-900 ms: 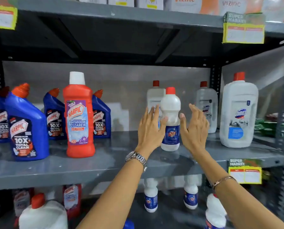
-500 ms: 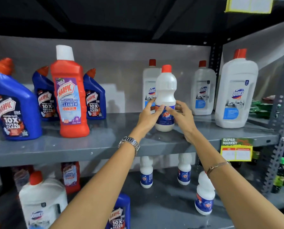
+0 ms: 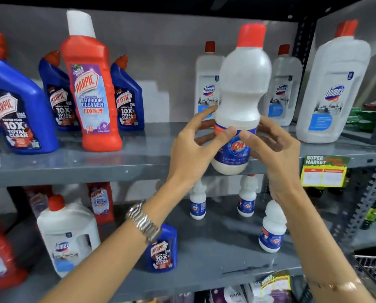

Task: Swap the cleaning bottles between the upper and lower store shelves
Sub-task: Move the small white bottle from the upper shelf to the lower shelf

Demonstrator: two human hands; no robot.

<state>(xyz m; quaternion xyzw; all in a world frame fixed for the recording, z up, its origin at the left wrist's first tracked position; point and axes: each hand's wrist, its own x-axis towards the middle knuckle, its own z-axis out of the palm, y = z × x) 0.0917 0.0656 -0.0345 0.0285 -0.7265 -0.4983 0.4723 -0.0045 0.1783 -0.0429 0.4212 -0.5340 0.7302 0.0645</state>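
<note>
Upper shelf (image 3: pixel 73 169) and lower shelf (image 3: pixel 215 259) are sitting stacked, grey metal. Both hands are gripping one white bottle (image 3: pixel 244 84), red cap up, long axis vertical, slight tilt right. Its base is hanging in front of the upper shelf's front edge, off the surface; 0.5 s ago it was standing on that shelf. Left hand (image 3: pixel 191 154) is wrapping its grip around the blue label band, thumb in front; right hand (image 3: pixel 274 154) is doing the same opposite. Fingers behind the bottle are mostly hidden. Label text is blurring out, only partly readable.
</note>
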